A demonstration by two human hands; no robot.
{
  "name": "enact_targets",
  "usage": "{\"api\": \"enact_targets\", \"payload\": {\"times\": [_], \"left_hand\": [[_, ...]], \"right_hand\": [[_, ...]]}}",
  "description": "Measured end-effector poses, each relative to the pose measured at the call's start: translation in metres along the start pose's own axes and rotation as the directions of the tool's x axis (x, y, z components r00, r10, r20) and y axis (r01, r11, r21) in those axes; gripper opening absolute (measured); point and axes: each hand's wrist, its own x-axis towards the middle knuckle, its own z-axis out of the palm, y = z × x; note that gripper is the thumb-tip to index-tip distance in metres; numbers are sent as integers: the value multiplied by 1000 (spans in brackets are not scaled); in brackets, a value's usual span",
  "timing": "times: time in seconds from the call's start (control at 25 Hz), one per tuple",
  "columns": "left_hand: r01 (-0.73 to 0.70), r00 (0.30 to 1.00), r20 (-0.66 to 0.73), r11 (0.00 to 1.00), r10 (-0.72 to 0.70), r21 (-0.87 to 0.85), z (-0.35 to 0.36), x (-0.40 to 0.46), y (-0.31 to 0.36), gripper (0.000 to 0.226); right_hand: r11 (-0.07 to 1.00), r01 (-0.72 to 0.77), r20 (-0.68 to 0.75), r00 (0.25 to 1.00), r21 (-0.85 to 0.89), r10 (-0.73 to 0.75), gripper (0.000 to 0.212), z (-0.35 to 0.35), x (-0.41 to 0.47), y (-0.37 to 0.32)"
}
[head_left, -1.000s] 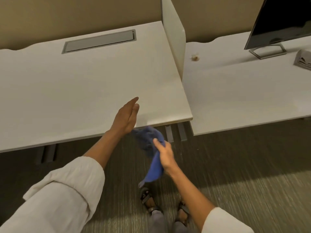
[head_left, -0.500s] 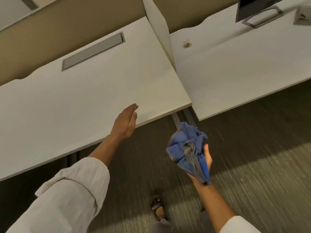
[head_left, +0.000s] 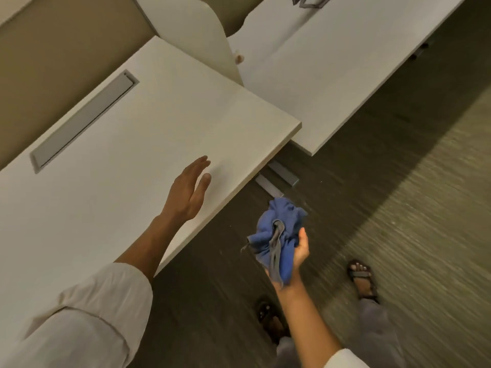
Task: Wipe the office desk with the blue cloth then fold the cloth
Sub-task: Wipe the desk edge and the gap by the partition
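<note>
The blue cloth point(head_left: 279, 235) is bunched into a loose wad with a grey edge hanging down. My right hand point(head_left: 300, 248) grips it palm up, over the floor and off the front edge of the white office desk point(head_left: 119, 144). My left hand point(head_left: 190, 189) is flat with fingers together and thumb apart, hovering over the desk's front right part, holding nothing.
A grey cable hatch point(head_left: 79, 123) is set in the desk's far side. A white divider panel point(head_left: 196, 33) separates it from a second white desk point(head_left: 318, 62) on the right, which has a small brown object point(head_left: 239, 58). Dark carpet and my sandalled feet point(head_left: 361, 277) are below.
The view has rolled, so the desks look tilted. My right hand turned palm up with the bunched cloth and moved right of the desk edge. My left hand went out over the desk.
</note>
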Motion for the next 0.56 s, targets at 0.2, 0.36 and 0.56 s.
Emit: {"api": "enact_targets", "payload": {"times": [0.2, 0.36, 0.56], "left_hand": [[-151, 986, 68, 988, 151, 3, 8, 10, -13, 50], [-253, 967, 26, 967, 254, -34, 13, 21, -18, 44], [-305, 952, -53, 950, 302, -62, 5, 26, -28, 43]], "right_hand": [[933, 224, -264, 916, -282, -301, 40, 15, -9, 115], [700, 467, -92, 794, -540, -600, 47, 47, -5, 170], [582, 547, -83, 682, -602, -727, 56, 66, 14, 201]]}}
